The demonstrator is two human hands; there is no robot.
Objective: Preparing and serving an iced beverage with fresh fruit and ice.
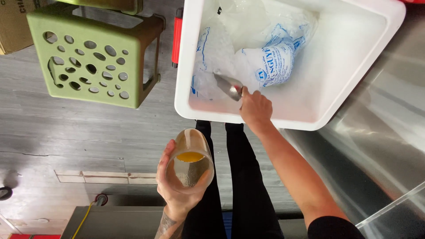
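1. The right hand (255, 107) reaches down into a white foam cooler box (389, 26); its fingers are closed around the handle of a metal ice scoop (229, 86), whose blade is dug into loose ice at the torn mouth of a clear ice bag with blue print (270, 62), likely because the bag lies open on that side.
2. The right forearm runs straight and extended from the lower right, wrist bent slightly down so that the scoop points up and left into the ice; the sleeve at the elbow is black.
3. The left hand (177, 186) holds a clear plastic cup (190, 161); the fingers wrap its side from the left and underneath, fully closed on it; the cup stands upright, seemingly to keep the orange liquid at its bottom from spilling, and it hangs over the floor just in front of the cooler's near rim, well clear of the ice.
4. A green perforated plastic stool (88, 57) stands on the grey wood-look floor (53, 132) to the left; a stainless steel worktop (389, 132) runs along the right.
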